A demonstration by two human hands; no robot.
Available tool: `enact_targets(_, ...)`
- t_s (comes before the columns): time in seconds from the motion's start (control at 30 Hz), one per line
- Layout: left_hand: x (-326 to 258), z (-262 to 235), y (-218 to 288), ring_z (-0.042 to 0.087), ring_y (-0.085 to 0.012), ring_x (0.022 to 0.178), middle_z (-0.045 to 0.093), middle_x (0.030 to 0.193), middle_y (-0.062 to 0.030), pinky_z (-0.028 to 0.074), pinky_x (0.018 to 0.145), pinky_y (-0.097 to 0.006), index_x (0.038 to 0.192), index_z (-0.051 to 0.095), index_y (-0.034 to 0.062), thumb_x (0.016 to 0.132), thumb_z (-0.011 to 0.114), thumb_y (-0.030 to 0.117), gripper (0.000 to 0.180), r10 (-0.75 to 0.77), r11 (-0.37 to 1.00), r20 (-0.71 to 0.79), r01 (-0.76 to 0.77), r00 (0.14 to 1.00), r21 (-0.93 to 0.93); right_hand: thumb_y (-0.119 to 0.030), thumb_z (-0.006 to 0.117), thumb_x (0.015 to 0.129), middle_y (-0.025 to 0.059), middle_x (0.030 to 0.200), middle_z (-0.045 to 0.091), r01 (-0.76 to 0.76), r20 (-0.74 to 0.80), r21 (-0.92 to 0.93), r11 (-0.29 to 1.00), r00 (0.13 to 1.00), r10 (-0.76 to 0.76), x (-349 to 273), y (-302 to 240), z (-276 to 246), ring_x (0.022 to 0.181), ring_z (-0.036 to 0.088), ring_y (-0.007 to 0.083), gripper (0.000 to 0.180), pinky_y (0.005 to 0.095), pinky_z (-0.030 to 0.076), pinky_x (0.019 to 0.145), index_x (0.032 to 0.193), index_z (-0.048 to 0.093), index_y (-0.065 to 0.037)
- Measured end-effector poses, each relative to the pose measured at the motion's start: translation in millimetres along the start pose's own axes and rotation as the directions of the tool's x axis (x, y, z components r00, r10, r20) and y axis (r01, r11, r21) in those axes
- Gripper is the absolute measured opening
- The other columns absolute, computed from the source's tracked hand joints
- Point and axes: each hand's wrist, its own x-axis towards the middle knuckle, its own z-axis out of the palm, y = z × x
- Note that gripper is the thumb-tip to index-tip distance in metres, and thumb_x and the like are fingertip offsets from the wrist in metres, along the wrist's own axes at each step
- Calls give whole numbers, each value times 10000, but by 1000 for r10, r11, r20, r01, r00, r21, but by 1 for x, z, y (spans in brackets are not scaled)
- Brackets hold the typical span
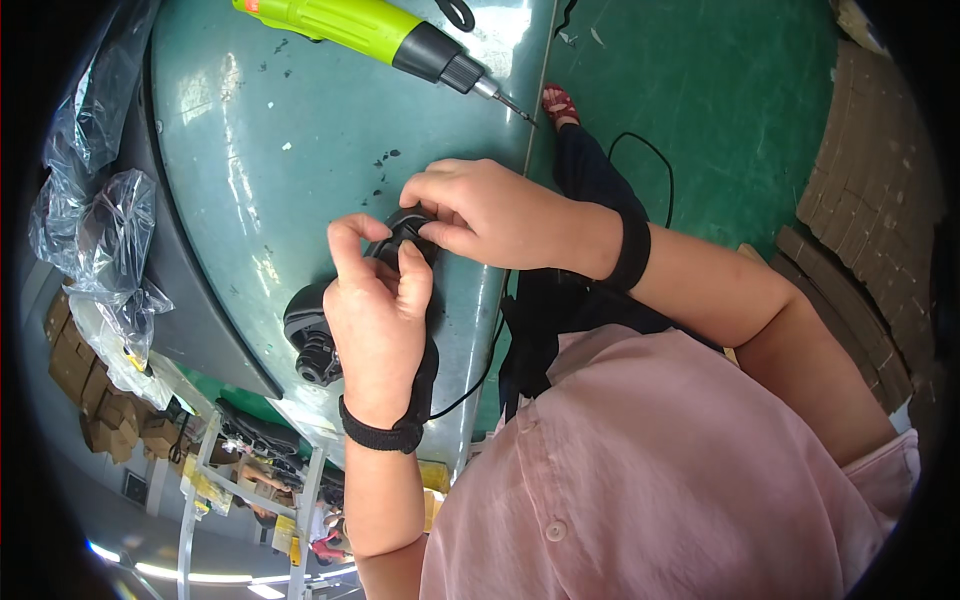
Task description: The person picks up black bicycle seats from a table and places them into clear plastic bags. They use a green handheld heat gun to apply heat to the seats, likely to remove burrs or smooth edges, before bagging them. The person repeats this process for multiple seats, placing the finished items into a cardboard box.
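Observation:
A black plastic part point(405, 225) with a rounded end lies at the table's near side, between my two hands. My left hand point(375, 310) is closed on it, with thumb and forefinger bent over its upper side. From the right, my right hand point(475, 212) grips the same end with curled fingers and thumb. Beside my left hand sits a black rounded piece with a ribbed, coil-like section point(318, 358); my hand hides whether the two are joined. Whatever small detail the fingertips touch is covered. Both wrists wear black bands.
A lime-green electric screwdriver point(400, 40) lies at the table's top, its bit pointing toward the right edge. Clear plastic bags point(110, 230) hang over the dark rim at left. Flattened cardboard point(870, 150) lies on the green floor at right. A black cable point(470, 395) runs along the near edge.

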Motion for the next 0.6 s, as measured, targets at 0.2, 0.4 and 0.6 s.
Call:
enact_targets(0.2, 4, 1, 1, 570, -296, 460, 537, 523, -115, 452, 468, -392, 942, 481, 75, 867, 612, 128, 160, 77, 986, 11, -78, 997, 147, 30, 633, 769, 96, 998, 523, -26, -83, 165, 986, 996, 40, -10, -7, 3, 742, 609, 158, 339, 299, 518, 649, 1096, 560, -17)
enact_targets(0.4, 2, 10, 4, 615, -386, 573, 603, 603, -172, 488, 516, -470, 940, 532, 85, 886, 586, 215, 151, 269, 922, -42, -245, 962, 300, 0, 632, 766, 99, 922, 484, 57, -103, 95, 994, 994, -47, -15, -6, 6, 673, 565, 193, 281, 327, 475, 624, 1032, 554, -45)
enact_targets(0.6, 0, 11, 6, 624, -378, 560, 602, 599, -201, 501, 497, -489, 945, 524, 68, 915, 543, 304, 239, 306, 833, -10, -262, 952, 488, -44, 560, 806, 185, 883, 502, 144, -123, -150, 978, 979, -163, -13, -16, 4, 825, 511, 402, 116, 432, 442, 713, 909, 514, -14)
